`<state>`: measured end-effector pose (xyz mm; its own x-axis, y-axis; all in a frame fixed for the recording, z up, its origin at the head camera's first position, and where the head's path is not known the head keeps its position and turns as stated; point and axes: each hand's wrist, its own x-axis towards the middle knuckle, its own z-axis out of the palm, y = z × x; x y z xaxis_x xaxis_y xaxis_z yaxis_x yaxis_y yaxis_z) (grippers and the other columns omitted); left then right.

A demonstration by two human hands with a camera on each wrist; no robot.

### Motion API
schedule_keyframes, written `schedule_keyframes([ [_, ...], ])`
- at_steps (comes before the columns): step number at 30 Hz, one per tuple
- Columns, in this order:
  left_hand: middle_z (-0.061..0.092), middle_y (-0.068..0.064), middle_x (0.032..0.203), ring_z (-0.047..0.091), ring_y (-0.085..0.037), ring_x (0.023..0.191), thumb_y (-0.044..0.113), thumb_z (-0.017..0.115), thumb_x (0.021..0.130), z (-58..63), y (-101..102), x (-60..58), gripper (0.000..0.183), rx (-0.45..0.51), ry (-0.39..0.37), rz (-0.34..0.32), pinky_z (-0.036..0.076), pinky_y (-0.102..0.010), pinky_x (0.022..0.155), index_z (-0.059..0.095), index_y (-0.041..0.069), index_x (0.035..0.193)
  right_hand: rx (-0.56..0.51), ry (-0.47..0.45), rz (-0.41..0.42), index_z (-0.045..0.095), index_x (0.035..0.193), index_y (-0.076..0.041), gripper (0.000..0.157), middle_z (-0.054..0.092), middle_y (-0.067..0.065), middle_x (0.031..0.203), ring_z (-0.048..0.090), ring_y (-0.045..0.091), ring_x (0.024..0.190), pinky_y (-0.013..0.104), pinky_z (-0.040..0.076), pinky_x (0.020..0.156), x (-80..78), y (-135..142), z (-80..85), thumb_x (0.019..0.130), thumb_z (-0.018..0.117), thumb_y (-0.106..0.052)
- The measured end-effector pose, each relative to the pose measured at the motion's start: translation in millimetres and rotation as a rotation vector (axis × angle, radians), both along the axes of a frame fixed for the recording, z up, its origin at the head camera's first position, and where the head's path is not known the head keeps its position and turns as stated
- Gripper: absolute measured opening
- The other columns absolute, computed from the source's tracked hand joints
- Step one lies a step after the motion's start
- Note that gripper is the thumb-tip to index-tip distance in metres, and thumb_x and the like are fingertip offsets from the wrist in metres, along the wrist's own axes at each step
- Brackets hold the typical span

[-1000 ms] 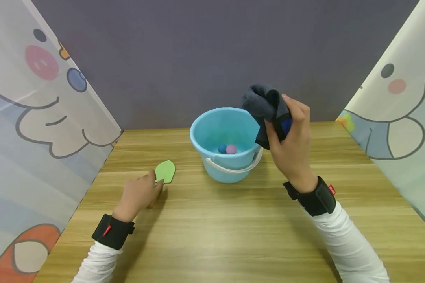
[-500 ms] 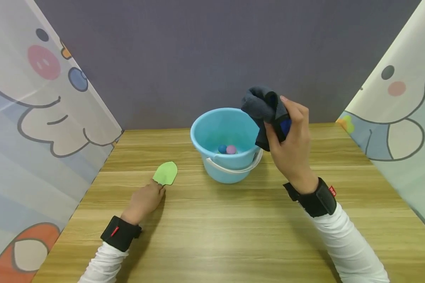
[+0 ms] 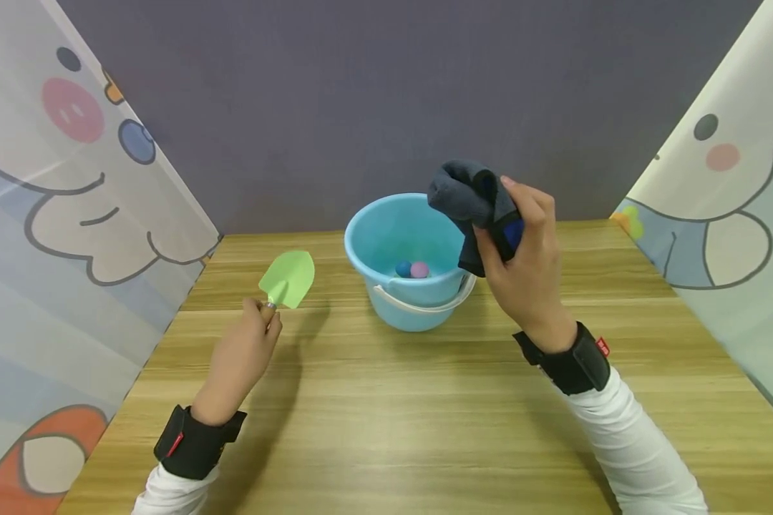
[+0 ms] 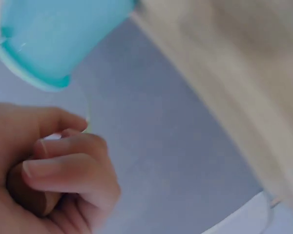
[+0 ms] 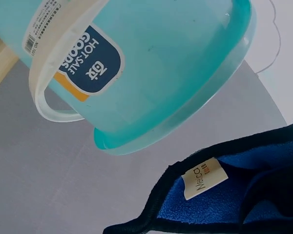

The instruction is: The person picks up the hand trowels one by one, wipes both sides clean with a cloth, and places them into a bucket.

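In the head view my left hand point(image 3: 241, 354) grips a small trowel with a light green blade point(image 3: 288, 277), held up off the table. Its brown handle point(image 4: 29, 195) lies inside the curled fingers in the left wrist view. My right hand point(image 3: 527, 261) pinches a bunched dark grey cloth article point(image 3: 464, 200) between thumb and fingers, over the right rim of a light blue bucket point(image 3: 406, 304). Black edging, a bright blue inner side point(image 5: 200, 204) and a sewn label show in the right wrist view. What kind of article it is, I cannot tell.
A blue ball point(image 3: 403, 269) and a pink ball point(image 3: 419, 270) lie inside the bucket. Its white handle point(image 3: 425, 309) hangs down in front. The wooden table point(image 3: 386, 415) ends at a grey back panel point(image 3: 296, 121), with printed curtains at both sides.
My left hand has taken hold of the trowel and lifted it from the table, blade tipped up. The right hand and its cloth article have shifted slightly left.
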<state>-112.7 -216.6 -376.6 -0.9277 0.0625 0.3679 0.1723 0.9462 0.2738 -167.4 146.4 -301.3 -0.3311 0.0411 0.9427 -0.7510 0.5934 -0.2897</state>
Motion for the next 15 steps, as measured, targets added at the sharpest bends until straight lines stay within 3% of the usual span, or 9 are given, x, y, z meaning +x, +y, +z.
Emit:
schedule_keyframes([
  [5, 0.047, -0.011, 0.054, 0.039, -0.015, 0.035, 0.02, 0.05, 0.1, 28.8, 15.0, 2.9, 0.038, 0.038, 0.138, 0.015, 0.028, -0.024, 0.032, 0.051, -0.016, 0.11, 0.0, 0.022, 0.011, 0.045, 0.132, -0.008, 0.052, 0.054, 0.032, 0.117, 0.055, 0.037, 0.111, 0.055, 0.048, 0.096, 2.9, -2.4, 2.1, 0.086, 0.068, -0.006],
  [11, 0.044, -0.01, 0.059, 0.043, -0.022, 0.042, 0.031, 0.044, 0.102, 61.7, 41.7, -0.7, 0.043, 0.085, 0.146, 0.029, 0.031, -0.029, 0.037, 0.051, -0.01, 0.114, -0.028, 0.061, 0.047, 0.046, 0.13, -0.008, 0.056, 0.055, 0.033, 0.114, 0.055, 0.04, 0.108, 0.056, 0.047, 0.094, 9.6, -7.1, 4.2, 0.08, 0.071, 0.0],
  [15, 0.046, -0.01, 0.062, 0.046, -0.025, 0.045, 0.034, 0.041, 0.103, 78.8, 64.7, -6.2, 0.047, 0.122, 0.15, 0.004, 0.034, -0.032, 0.041, 0.048, -0.008, 0.122, -0.052, 0.097, 0.08, 0.046, 0.13, -0.008, 0.057, 0.054, 0.034, 0.112, 0.053, 0.042, 0.106, 0.056, 0.046, 0.092, 14.3, -9.4, 4.9, 0.079, 0.071, 0.0],
])
